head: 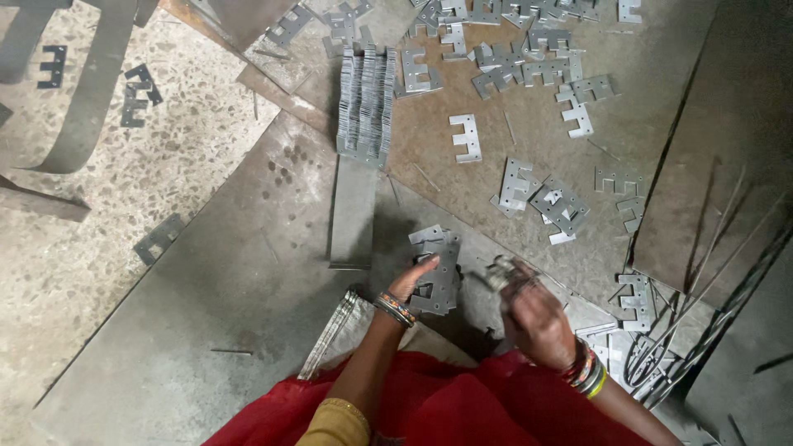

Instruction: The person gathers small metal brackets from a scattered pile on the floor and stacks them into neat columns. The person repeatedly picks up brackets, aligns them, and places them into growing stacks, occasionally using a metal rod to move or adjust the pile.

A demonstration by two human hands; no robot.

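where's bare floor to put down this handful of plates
The left hand holds a stack of stamped plates. Bare room: the large grey sheet left of it, bordered by the flat strip. Crowded: the top, around the upright row of plates, and right near the wire bundle.

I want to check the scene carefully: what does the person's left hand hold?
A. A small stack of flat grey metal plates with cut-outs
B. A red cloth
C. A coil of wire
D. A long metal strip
A. The left hand grips a small stack of flat grey metal plates with cut-outs, like the loose plates scattered on the floor sheet; the right hand holds a smaller piece, blurred.
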